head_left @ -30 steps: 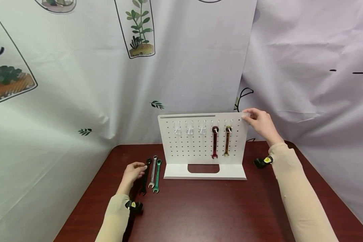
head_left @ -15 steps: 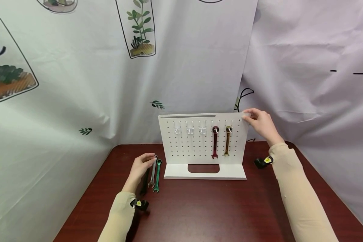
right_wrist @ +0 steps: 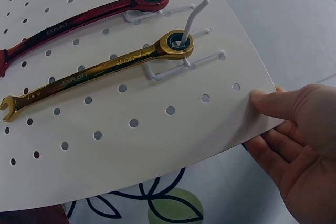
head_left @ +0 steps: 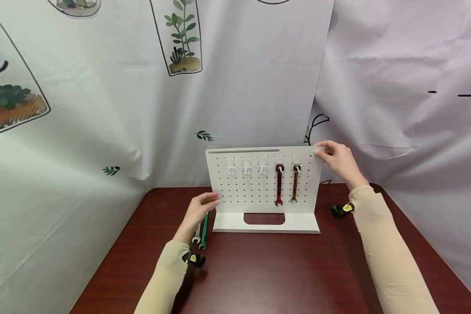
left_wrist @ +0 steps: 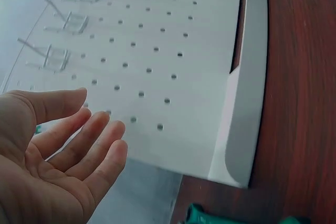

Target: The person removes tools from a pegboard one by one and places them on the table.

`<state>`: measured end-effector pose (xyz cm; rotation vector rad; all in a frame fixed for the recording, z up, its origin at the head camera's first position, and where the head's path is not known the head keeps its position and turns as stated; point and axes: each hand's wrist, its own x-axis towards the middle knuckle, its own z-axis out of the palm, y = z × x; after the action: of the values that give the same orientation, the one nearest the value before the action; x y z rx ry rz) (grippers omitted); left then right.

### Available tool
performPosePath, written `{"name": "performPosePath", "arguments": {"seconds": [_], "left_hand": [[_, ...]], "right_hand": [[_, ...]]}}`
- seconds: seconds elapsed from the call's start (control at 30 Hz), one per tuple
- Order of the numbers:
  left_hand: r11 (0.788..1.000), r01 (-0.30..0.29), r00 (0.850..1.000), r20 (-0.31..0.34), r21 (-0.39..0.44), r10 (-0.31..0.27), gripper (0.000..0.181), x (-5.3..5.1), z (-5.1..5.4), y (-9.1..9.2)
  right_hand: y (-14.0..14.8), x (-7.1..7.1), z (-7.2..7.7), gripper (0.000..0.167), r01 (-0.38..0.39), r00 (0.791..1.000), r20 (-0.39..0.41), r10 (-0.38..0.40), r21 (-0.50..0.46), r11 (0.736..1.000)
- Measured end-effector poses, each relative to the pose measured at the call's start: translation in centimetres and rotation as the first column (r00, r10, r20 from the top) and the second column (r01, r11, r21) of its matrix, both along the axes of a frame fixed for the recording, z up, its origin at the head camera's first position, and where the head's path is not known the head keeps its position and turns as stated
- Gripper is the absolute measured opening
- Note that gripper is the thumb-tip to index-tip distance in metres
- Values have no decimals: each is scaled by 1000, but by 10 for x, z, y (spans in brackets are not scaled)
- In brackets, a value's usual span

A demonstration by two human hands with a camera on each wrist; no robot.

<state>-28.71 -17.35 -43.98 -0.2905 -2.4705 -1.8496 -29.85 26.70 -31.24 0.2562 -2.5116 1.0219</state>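
A white pegboard (head_left: 251, 192) stands upright on its base at the back of the table. My right hand (head_left: 339, 160) pinches its upper right corner, thumb (right_wrist: 278, 103) on the front face and fingers behind. A red combination wrench (head_left: 279, 185) and a gold combination wrench (head_left: 295, 185) hang from its hooks. My left hand (head_left: 195, 213) hovers by the board's lower left edge, fingers loosely bent with nothing between them. Partly covered by that hand, a silver wrench (head_left: 196, 237) and a green wrench (head_left: 204, 233) lie on the table. The black wrench is hidden from view.
Three white hooks (head_left: 246, 168) on the board's left half carry nothing. Their tips stick out toward me. Dark red table (head_left: 267, 270) stretches in front of the base, and a patterned white curtain (head_left: 259, 87) hangs close behind the board.
My left hand has moved right and slightly away from me, from beside the black wrench, over the silver one, to the board's left edge. My right hand keeps its place on the corner.
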Motion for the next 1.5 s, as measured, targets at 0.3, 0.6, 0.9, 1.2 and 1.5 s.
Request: {"name": "performPosePath", "arguments": {"seconds": [0.3, 0.6, 0.9, 1.2, 1.5], "left_hand": [[998, 64, 998, 3, -4, -64, 38, -5, 7, 27], [994, 107, 993, -60, 33, -104, 34, -10, 10, 55], [983, 178, 982, -73, 48, -175, 34, -16, 9, 76], [975, 217, 975, -63, 53, -213, 36, -18, 13, 95], [971, 234, 971, -65, 47, -231, 35, -20, 9, 116]], "right_hand": [[1, 0, -1, 35, 7, 1000, -10, -7, 15, 1000], [0, -2, 0, 36, 6, 1000, -4, -6, 11, 1000], [0, -1, 0, 37, 0, 1000, 12, 0, 3, 1000], [1, -1, 1, 38, -1, 1000, 6, 1, 6, 1000], [0, -2, 0, 38, 4, 1000, 14, -4, 8, 1000]]}}
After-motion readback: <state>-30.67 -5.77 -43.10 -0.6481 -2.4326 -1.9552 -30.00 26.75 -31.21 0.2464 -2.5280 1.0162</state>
